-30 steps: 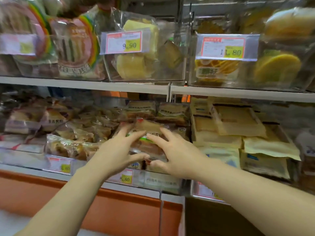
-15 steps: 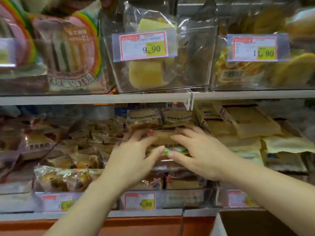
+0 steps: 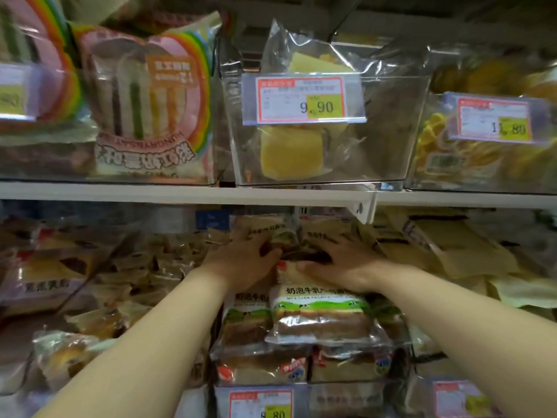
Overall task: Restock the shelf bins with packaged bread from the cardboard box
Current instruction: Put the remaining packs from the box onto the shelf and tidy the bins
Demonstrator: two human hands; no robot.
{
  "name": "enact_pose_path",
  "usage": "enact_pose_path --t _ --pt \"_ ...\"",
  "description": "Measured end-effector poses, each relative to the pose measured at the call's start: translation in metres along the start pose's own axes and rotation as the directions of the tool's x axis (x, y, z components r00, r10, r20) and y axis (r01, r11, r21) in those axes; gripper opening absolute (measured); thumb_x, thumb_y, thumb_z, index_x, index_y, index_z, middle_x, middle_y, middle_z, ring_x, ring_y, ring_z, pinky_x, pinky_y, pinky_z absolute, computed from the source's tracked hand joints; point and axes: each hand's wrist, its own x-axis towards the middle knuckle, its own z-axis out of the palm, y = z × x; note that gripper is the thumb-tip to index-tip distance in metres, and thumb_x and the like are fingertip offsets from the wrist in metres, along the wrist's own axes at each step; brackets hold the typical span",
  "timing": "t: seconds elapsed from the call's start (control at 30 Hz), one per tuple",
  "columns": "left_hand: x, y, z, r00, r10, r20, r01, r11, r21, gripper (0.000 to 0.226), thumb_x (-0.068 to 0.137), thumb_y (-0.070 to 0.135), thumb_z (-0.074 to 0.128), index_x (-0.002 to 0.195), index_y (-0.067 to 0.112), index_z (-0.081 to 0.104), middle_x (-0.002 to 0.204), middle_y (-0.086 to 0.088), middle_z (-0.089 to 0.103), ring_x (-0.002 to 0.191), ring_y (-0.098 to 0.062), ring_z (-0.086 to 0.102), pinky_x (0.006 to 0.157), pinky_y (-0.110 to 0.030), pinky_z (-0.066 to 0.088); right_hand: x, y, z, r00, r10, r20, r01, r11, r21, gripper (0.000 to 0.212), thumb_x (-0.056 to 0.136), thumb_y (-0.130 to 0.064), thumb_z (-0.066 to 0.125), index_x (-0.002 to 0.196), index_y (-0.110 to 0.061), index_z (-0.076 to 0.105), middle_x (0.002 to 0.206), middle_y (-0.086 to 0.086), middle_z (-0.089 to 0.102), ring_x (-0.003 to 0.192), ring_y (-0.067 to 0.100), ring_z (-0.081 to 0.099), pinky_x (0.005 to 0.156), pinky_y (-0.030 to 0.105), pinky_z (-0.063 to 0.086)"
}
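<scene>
A bread pack [image 3: 319, 312] with a green and white label lies on top of the stack in the middle clear bin [image 3: 346, 399] of the lower shelf. My left hand [image 3: 244, 260] and my right hand [image 3: 340, 263] reach past its far end, close together. Their fingers stretch out over the upright packs [image 3: 325, 233] at the back of the bin. Both thumbs touch the far end of the top pack. A dark brown pack shows between the two hands. The cardboard box is out of view.
The upper shelf edge [image 3: 180, 193] runs just above my hands, with a bracket [image 3: 361, 211]. Above it stand rainbow bread bags [image 3: 144, 101] and a clear bin with a 9.90 tag [image 3: 304, 101]. Small wrapped cakes [image 3: 90, 297] fill the left, pale flat packs [image 3: 452, 254] the right.
Both hands have carried the green-labelled pack forward and deeper into the middle bin. It now lies on the stack, and the hands have slid to its far end. The view has moved closer.
</scene>
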Motion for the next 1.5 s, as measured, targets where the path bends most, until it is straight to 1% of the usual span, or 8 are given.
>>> enact_pose_path --t 0.23,0.33,0.4,0.77,0.9,1.1,1.27,1.5 --pt "0.001 -0.004 -0.001 1.0 -0.018 0.009 0.018 1.0 -0.012 0.064 0.087 0.074 0.023 0.146 0.049 0.014 0.161 0.009 -0.005 0.145 -0.037 0.009 0.114 -0.06 0.014 -0.01 -0.004 -0.005 0.999 -0.019 -0.033 0.018 1.0 -0.022 0.076 0.082 -0.08 0.017 0.148 -0.043 0.013 0.159 -0.01 0.01 0.147 0.022 -0.001 0.118 0.049 0.002" --pt "-0.009 0.005 -0.006 0.998 -0.024 -0.058 0.025 1.0 0.017 0.059 0.091 0.069 0.022 0.146 0.049 0.015 0.16 0.008 -0.01 0.146 -0.031 -0.013 0.114 -0.06 -0.005 -0.04 -0.023 -0.018 0.982 -0.118 -0.145 0.123 0.992 0.024 0.075 0.083 -0.077 0.024 0.148 -0.041 0.019 0.158 -0.011 0.015 0.146 0.017 0.011 0.118 0.044 0.009" --pt "-0.016 0.01 -0.003 0.996 0.043 -0.082 -0.04 0.999 0.03 0.056 0.092 0.066 0.022 0.146 0.05 0.015 0.16 0.01 -0.008 0.145 -0.024 -0.019 0.114 -0.058 -0.01 -0.07 -0.034 -0.015 0.975 -0.208 -0.076 0.213 0.975 0.056 0.082 0.079 -0.079 0.03 0.149 -0.04 0.014 0.158 -0.013 0.009 0.146 0.014 0.008 0.118 0.041 0.013" --pt "-0.02 0.008 0.0 0.991 0.129 -0.043 -0.128 0.991 0.029 0.045 0.099 0.052 0.022 0.144 0.046 0.024 0.157 0.01 0.019 0.146 -0.024 0.011 0.115 -0.06 0.007 -0.075 -0.042 0.03 0.947 -0.296 -0.126 0.276 0.949 -0.15 0.094 0.068 -0.079 -0.003 0.151 -0.034 0.004 0.159 -0.012 0.007 0.146 0.017 0.001 0.117 0.047 0.003" --pt "-0.027 0.012 -0.006 0.992 0.12 -0.034 -0.119 0.993 0.021 0.044 0.1 0.05 0.022 0.144 0.047 0.023 0.158 0.011 0.017 0.146 -0.023 0.011 0.115 -0.059 0.005 -0.085 -0.045 0.022 0.965 -0.246 -0.094 0.241 0.969 -0.055 0.084 0.077 -0.08 0.007 0.15 -0.038 0.002 0.159 -0.014 0.005 0.147 0.015 -0.001 0.118 0.046 0.001" --pt "-0.096 0.019 -0.009 0.959 0.104 -0.263 -0.139 0.983 -0.117 0.043 0.099 0.042 0.032 0.142 0.04 0.031 0.15 0.005 0.034 0.138 -0.023 0.032 0.114 -0.054 0.021 -0.116 -0.035 0.01 0.911 -0.201 -0.359 0.217 0.976 0.004 0.062 0.092 -0.058 0.017 0.15 -0.035 0.016 0.157 -0.012 0.017 0.144 0.008 0.009 0.118 0.034 0.002" --pt "-0.16 0.035 0.017 0.97 0.059 -0.236 -0.07 0.997 -0.038 0.046 0.101 0.04 0.032 0.146 0.041 0.024 0.151 0.01 0.028 0.142 -0.015 0.019 0.118 -0.05 0.008 -0.136 -0.03 0.045 0.966 -0.166 -0.198 0.144 0.982 -0.121 0.066 0.097 -0.055 0.028 0.15 -0.035 -0.005 0.16 -0.009 -0.002 0.147 0.013 -0.006 0.118 0.041 0.0" --pt "-0.183 0.029 0.022 0.914 -0.067 -0.401 0.024 0.993 -0.112 0.042 0.099 0.035 0.039 0.141 0.039 0.036 0.151 0.015 0.027 0.143 -0.01 0.015 0.118 -0.046 0.001 -0.142 -0.043 0.033 0.924 -0.271 -0.269 0.266 0.962 -0.055 0.065 0.096 -0.056 0.032 0.15 -0.038 0.001 0.16 -0.01 -0.001 0.147 0.012 -0.007 0.119 0.041 -0.006"
